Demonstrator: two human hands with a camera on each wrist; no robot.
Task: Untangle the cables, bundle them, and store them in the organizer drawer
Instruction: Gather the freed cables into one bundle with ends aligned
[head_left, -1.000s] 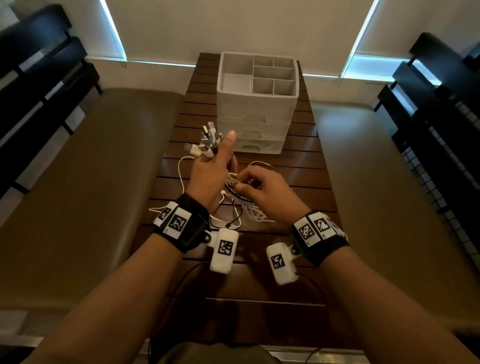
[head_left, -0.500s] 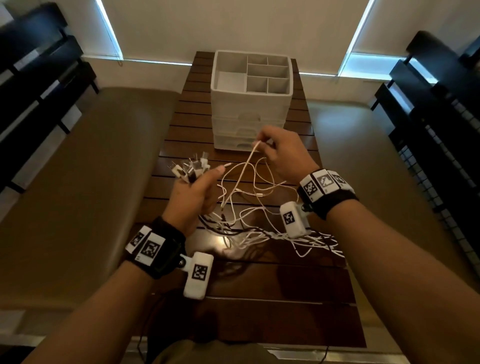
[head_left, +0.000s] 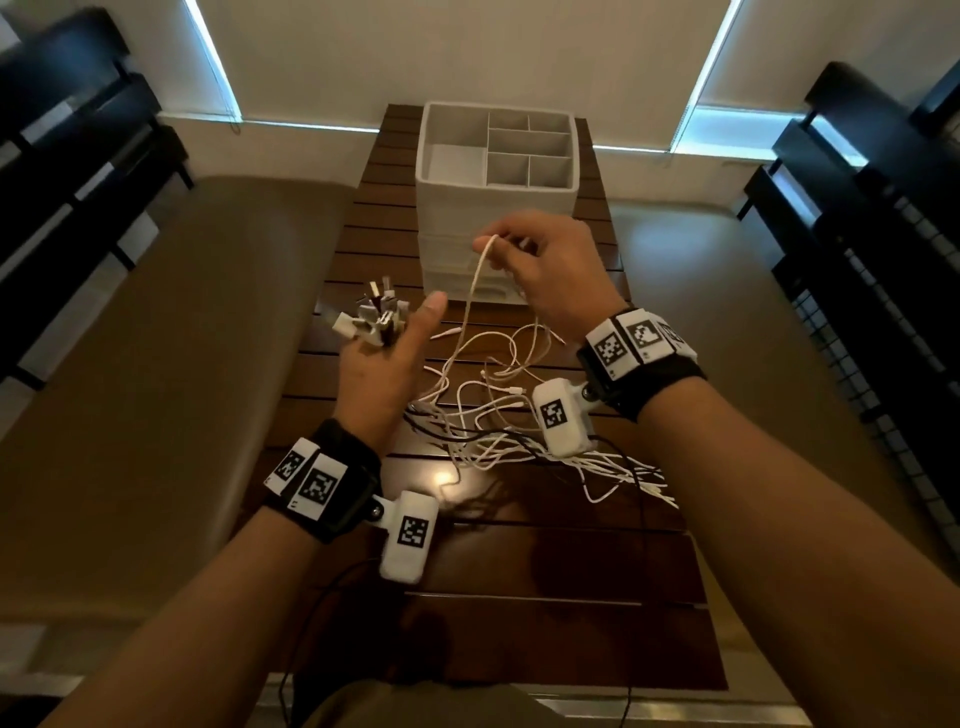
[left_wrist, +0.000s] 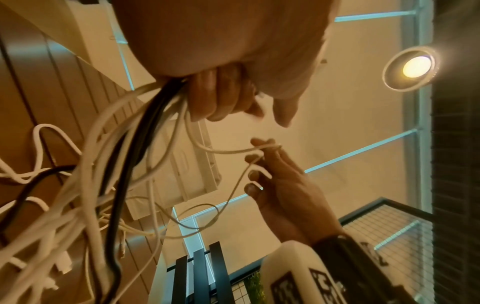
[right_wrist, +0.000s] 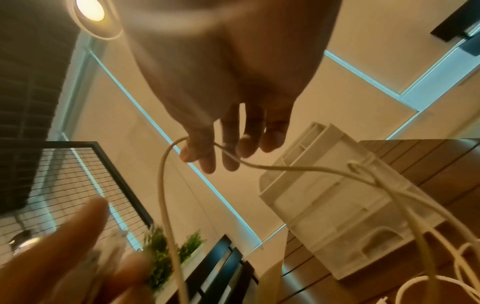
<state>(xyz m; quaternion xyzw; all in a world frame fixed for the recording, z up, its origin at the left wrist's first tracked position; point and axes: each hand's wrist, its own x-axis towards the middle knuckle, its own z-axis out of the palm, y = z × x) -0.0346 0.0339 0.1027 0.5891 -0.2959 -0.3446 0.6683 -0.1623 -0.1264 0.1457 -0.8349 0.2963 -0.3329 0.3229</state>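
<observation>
Where the left hand (head_left: 382, 358) closes round the cables, its palm hides how the strands lie inside the grip; only a cluster of plugs (head_left: 373, 317) sticks out above the fist, fanned toward 11 o'clock, thumb extended beside them. From the left wrist camera, white strands and one black strand spill down from the curled fingers (left_wrist: 207, 98). The right hand (head_left: 550, 270), raised at 1 o'clock from the left, pinches one white cable (head_left: 470, 306) between thumb and fingertips; the remaining fingers are loosely bent. That cable runs almost upright from the pinch down into the tangle (head_left: 519, 431), which sprawls on the slatted wooden table (head_left: 519, 597), partly covered by the right wrist camera. A white organizer (head_left: 496, 171) stands at 12 o'clock behind the hands; its drawer fronts are mostly blocked by the right hand.
</observation>
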